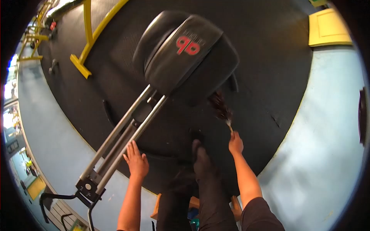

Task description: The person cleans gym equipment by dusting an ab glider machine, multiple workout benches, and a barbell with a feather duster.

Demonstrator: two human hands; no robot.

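Observation:
My right hand (236,144) is closed around the light handle of a dark feather duster (221,107). The duster's feathers reach up toward the underside of a black padded seat (189,57) with a red logo. My left hand (137,161) has its fingers stretched out, with the fingertips at the silver rail (148,119) of the exercise machine. The rails run from the seat down to a black bracket (88,186) with bent handles at the lower left.
A yellow metal frame (86,50) stands on the black mat (266,92) at the upper left. Small dumbbells (53,66) lie near it. A yellow box (329,27) is at the upper right. Wooden pieces (156,208) show beside my legs.

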